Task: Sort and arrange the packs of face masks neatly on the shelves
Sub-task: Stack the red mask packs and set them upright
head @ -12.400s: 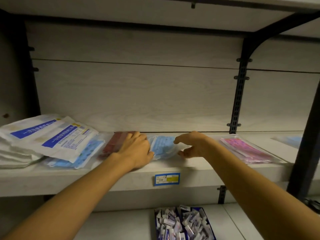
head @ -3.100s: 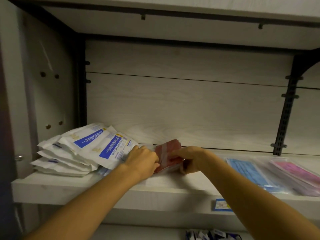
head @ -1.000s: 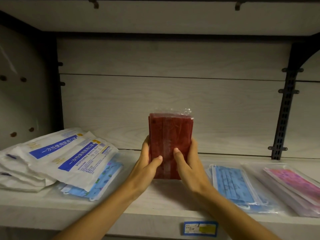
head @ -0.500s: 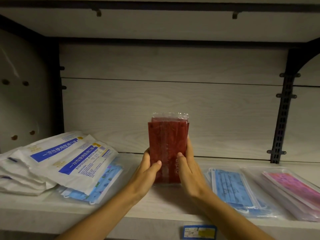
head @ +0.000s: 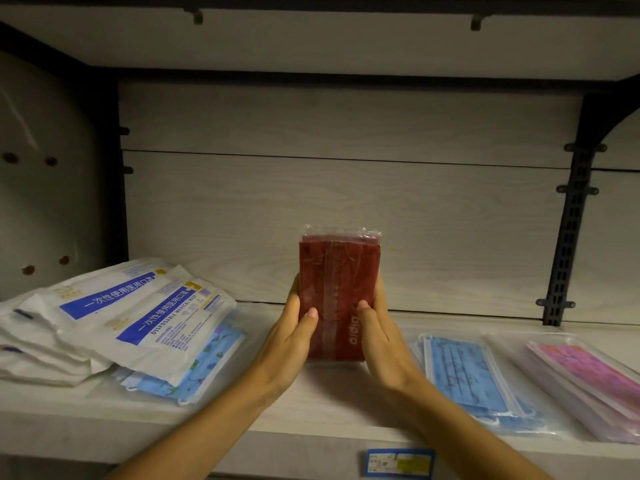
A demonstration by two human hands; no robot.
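At shelf centre, red mask pack [head: 338,299] now stands upright on the shelf [head: 322,403], bottom edge resting down; a second ago it was held slightly higher, so placement looks nearly done. Left hand [head: 290,337] at 9 o'clock of pack, fingers curled round its edge, thumb on front. Right hand [head: 380,336] at 3 o'clock grips likewise. Blue pack [head: 464,370] lies flat further right.

Dim, warm light; shadowed upper corners, soft blur, wide-angle bending at edges.
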